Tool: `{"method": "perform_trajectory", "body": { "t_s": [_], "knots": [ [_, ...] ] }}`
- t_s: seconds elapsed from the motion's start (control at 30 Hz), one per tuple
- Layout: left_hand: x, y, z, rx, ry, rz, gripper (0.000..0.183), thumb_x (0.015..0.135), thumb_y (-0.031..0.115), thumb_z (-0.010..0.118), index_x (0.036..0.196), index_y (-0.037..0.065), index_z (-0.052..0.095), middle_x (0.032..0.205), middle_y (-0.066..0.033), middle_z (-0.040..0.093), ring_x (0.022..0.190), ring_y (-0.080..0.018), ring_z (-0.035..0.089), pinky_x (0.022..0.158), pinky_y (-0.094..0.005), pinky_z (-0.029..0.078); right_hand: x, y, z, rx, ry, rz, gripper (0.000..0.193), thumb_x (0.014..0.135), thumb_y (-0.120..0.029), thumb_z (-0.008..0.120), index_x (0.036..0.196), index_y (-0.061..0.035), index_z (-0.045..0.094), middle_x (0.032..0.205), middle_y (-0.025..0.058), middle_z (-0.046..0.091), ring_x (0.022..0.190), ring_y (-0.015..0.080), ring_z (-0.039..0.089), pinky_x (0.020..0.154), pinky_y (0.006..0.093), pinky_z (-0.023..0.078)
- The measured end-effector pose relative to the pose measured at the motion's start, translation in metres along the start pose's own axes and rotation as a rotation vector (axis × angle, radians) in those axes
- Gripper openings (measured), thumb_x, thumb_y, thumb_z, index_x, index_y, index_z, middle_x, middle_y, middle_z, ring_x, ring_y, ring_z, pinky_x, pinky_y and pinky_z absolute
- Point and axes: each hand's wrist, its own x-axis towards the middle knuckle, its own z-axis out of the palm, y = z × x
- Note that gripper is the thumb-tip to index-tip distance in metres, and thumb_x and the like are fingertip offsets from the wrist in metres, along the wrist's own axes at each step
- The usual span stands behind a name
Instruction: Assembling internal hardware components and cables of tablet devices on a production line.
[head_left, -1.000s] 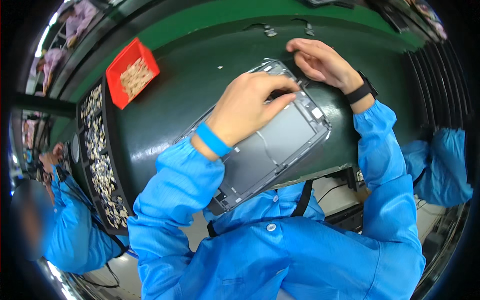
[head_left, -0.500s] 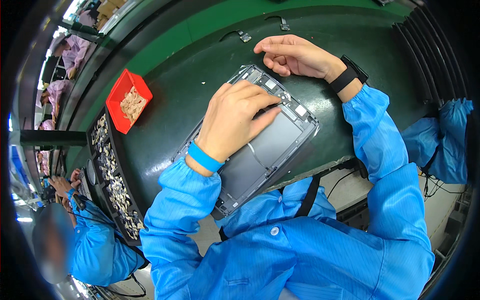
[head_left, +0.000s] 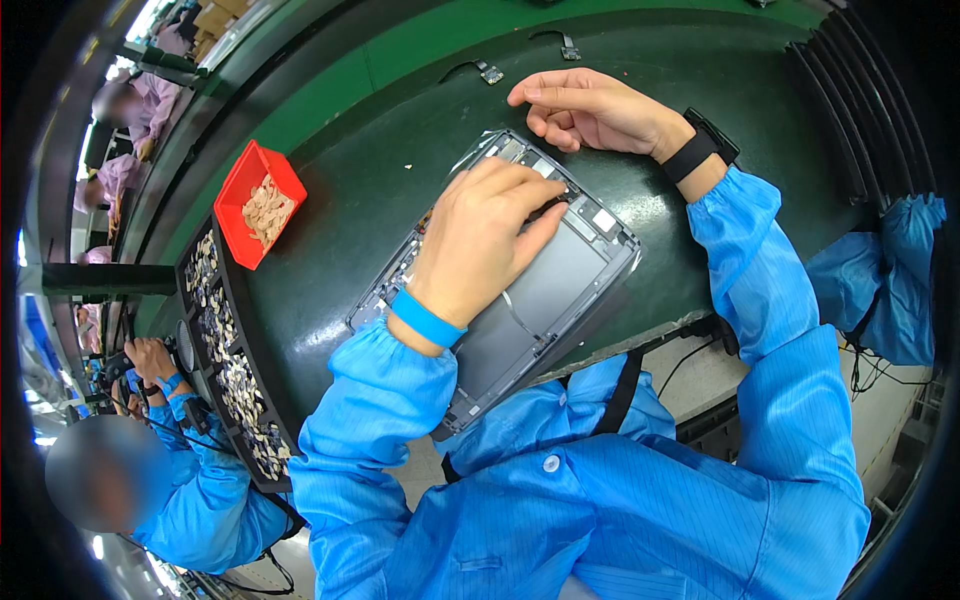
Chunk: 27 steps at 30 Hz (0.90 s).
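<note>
Across the middle of the scene spreads a dark green table. Along its left side stands a black compartment tray filled with small pieces. Near the table's front edge, a grey device housing lies slantwise. Over it bends the left hand, thumb and fingertips narrowly apart at the far right end; whether they grip anything, I cannot tell. Just beyond, the right hand hangs loosely half-curled. Far left sits a red bin of pale pieces. Smallest, two circuit boards with black cables lie at the far side.
</note>
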Motion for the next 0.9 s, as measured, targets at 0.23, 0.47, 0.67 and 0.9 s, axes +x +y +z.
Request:
{"method": "perform_trajectory", "body": {
  "t_s": [0.23,0.47,0.67,0.9],
  "knots": [
    [-0.0012,-0.0028,0.0043,-0.05,0.025,-0.035,0.015,0.083,0.009,0.079,0.096,0.003,0.079,0.094,-0.0088,0.075,0.083,-0.0263,0.068,0.074,-0.0353,0.056,0.0003,0.001,-0.0006,0.018,-0.012,0.001,0.031,0.106,-0.027,0.059,0.127,-0.0045,0.061,0.088,0.0028,0.064,0.067,0.0065,0.053,0.059,0.0205,0.045],
    [0.0003,-0.0014,0.0075,-0.049,0.043,-0.017,0.015,0.082,0.008,0.079,0.096,0.004,0.079,0.094,-0.0087,0.075,0.083,-0.0255,0.068,0.073,-0.035,0.056,-0.0005,0.0001,-0.0005,0.013,-0.007,0.006,0.03,0.106,-0.027,0.059,0.127,-0.0047,0.061,0.088,0.0027,0.063,0.068,0.0066,0.053,0.06,0.0207,0.045],
    [-0.0015,0.0008,0.01,-0.068,0.064,-0.054,0.014,0.082,0.007,0.079,0.095,0.002,0.079,0.096,-0.0091,0.076,0.086,-0.0255,0.069,0.076,-0.0353,0.057,-0.0021,-0.0007,-0.0002,0.027,-0.009,0.014,0.031,0.106,-0.027,0.058,0.127,-0.0045,0.06,0.088,0.0025,0.063,0.069,0.0065,0.053,0.06,0.0208,0.044],
    [-0.0015,0.0015,0.0103,-0.066,0.067,-0.045,0.015,0.081,0.006,0.079,0.095,0.002,0.079,0.096,-0.0091,0.076,0.087,-0.0256,0.069,0.077,-0.0353,0.057,-0.0018,0.0002,0.0007,0.007,-0.009,0.002,0.031,0.106,-0.027,0.059,0.127,-0.0044,0.06,0.088,0.0026,0.062,0.069,0.0064,0.053,0.06,0.0204,0.044]
  ]
}}
